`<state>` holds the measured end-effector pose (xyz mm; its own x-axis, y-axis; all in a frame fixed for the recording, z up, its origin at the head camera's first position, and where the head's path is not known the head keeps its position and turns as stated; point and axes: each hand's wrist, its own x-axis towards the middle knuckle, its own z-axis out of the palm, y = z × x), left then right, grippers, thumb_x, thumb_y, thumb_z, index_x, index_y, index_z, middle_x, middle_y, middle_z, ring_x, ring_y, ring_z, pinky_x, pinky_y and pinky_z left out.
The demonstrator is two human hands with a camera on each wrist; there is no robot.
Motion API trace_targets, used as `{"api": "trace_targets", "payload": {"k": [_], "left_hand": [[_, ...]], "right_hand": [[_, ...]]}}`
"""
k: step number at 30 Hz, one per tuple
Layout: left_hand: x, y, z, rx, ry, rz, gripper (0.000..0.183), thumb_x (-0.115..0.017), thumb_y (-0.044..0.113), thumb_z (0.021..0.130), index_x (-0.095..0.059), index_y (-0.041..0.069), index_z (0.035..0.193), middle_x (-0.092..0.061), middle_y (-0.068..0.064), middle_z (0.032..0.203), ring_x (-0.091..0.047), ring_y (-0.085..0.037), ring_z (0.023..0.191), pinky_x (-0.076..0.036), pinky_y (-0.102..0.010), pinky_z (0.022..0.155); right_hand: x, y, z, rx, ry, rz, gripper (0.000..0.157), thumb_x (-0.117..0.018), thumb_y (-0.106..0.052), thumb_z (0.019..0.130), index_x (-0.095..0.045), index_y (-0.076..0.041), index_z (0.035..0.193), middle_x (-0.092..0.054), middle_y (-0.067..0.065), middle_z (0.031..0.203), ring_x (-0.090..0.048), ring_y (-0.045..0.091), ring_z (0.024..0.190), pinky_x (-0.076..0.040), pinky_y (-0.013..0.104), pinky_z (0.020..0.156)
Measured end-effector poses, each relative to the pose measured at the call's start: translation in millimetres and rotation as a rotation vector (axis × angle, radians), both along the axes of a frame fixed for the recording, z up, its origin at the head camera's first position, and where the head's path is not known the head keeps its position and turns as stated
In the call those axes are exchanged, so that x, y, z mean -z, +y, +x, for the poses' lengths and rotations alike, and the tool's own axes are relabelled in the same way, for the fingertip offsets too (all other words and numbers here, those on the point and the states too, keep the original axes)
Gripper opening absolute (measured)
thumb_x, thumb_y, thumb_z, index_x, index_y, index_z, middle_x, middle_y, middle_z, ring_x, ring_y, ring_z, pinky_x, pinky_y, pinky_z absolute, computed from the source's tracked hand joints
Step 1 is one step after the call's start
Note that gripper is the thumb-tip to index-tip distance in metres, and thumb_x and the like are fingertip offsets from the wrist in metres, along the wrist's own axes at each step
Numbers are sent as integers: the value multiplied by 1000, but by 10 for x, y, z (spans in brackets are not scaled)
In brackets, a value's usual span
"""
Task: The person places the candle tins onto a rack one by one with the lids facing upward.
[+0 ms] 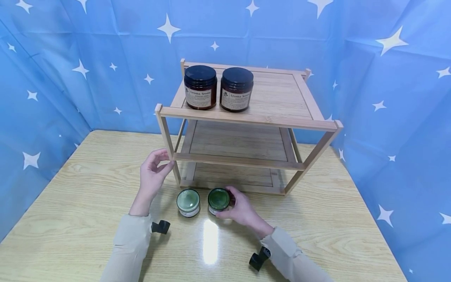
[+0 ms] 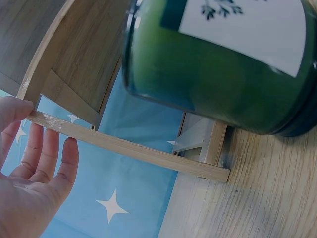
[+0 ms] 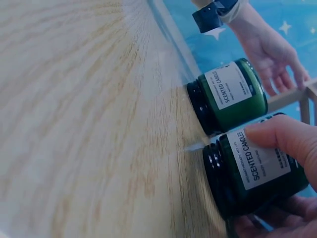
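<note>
Two green scented-candle jars stand upside down on their black lids in front of a wooden shelf rack (image 1: 246,123). My right hand (image 1: 243,207) grips the right candle jar (image 1: 219,199), thumb across its white label (image 3: 260,161) and fingers on the far side. Beside it, to the left, is the other candle jar (image 1: 188,201), paler in the head view; in the left wrist view this green jar (image 2: 218,64) looms large. My left hand (image 1: 153,170) holds the rack's left front post (image 2: 129,146) near the middle shelf, thumb on one side and fingertips on the other.
On the rack's top shelf, two dark brown jars with black lids, the left jar (image 1: 200,87) and the right jar (image 1: 237,89), stand side by side near its left end. A blue star-patterned cloth (image 1: 116,78) hangs behind the wood-grain table (image 1: 70,219).
</note>
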<state>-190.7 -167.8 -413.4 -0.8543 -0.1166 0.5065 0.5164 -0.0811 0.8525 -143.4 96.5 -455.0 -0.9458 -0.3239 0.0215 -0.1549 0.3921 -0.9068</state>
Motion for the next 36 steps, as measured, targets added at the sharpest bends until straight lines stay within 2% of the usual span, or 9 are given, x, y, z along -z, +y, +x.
{"api": "trace_targets", "payload": {"k": [7,15,20,26,36], "left_hand": [[2,0,9,-9,-3,-8,40,-57,-22,77,-61,3,108,-63,5,94,-60,-9,88,-55,-21,77],[4,4,12,-16,-12,-11,37,-57,-22,78,-59,-2,108,-63,5,93,-60,-8,88,-55,-21,78],[2,5,14,-11,-2,-8,37,-57,-22,78,-59,-3,108,-63,5,93,-60,-8,88,-54,-21,79],[0,6,13,-11,10,-7,37,-57,-23,77,-60,-2,108,-63,5,93,-60,-8,88,-55,-20,78],[-4,5,8,-9,1,-13,38,-57,-22,78,-60,0,108,-63,4,93,-60,-9,88,-55,-21,78]], "right_hand": [[-26,27,23,10,-3,-18,75,-84,-4,61,-45,9,124,-58,19,110,-60,29,93,-54,34,82],[-141,61,56,27,29,-8,74,-85,-5,60,-48,7,123,-59,16,109,-59,29,96,-53,38,85],[-199,89,66,29,39,12,71,-86,-7,60,-50,4,120,-59,13,107,-59,27,97,-53,37,86],[-308,135,103,43,48,20,71,-86,-7,59,-51,2,119,-61,11,107,-58,25,96,-52,33,85],[-503,250,137,51,103,-1,64,-86,-8,58,-55,-5,114,-64,6,104,-59,21,96,-51,36,85]]}}
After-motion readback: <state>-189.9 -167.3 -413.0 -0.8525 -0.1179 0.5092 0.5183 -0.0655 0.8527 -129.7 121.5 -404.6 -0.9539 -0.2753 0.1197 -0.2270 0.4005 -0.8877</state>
